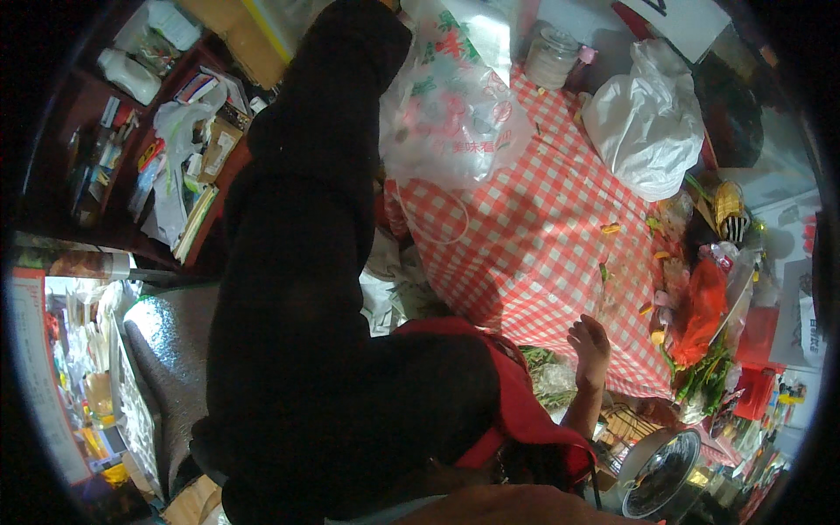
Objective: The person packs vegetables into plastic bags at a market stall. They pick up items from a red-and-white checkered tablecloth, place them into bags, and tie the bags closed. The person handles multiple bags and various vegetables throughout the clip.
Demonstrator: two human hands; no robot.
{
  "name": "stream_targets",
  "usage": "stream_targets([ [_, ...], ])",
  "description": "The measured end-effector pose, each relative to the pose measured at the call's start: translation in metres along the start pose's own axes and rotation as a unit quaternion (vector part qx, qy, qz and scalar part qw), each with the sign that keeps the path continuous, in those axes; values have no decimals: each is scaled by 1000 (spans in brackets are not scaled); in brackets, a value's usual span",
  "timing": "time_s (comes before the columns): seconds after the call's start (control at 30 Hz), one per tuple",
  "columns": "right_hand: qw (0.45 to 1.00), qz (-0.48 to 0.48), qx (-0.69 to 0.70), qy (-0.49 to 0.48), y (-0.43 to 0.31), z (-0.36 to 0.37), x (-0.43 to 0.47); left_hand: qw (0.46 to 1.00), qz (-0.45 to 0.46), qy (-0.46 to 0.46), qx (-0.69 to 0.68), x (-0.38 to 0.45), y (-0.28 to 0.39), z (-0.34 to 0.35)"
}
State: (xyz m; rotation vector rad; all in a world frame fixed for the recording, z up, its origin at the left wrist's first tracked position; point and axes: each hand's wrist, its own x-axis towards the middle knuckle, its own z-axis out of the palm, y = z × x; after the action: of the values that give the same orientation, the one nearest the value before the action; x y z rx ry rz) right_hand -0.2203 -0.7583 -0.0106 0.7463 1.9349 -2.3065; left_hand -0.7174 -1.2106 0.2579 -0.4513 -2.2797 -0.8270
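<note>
My right hand (591, 341) is at the near edge of a red-and-white checked tablecloth (525, 243). Its fingers are loosely bent and apart, with nothing visible in them. My left hand is out of view. A broad dark-clothed form (295, 262) fills the left middle and hides what lies beneath it. Against its upper end is a translucent plastic bag (453, 111) with red and green print, its handle loop lying on the cloth. Red fabric (525, 407) crosses the dark clothing beside my right forearm. Small yellow scraps (611, 228) and stains mark the cloth.
A white plastic bag (646, 125) and a lidded glass jar (552, 58) stand at the far side. Right are a red plastic bag (702, 312) and green vegetables (707, 380). A metal pot (659, 472) sits lower right; a cluttered dark shelf (118, 197) stands left.
</note>
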Motion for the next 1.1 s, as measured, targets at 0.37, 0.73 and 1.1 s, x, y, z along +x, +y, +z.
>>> stream_targets([
  [0.37,999,25,-12,41,3,-1,-24,1000,8,-1,19,-1,3,4],
  [0.73,998,26,-13,59,5,-7,-32,1000,10,-1,28,2,5,6],
  [1.1,998,14,24,56,-12,4,-34,999,10,-4,37,2,5,5],
])
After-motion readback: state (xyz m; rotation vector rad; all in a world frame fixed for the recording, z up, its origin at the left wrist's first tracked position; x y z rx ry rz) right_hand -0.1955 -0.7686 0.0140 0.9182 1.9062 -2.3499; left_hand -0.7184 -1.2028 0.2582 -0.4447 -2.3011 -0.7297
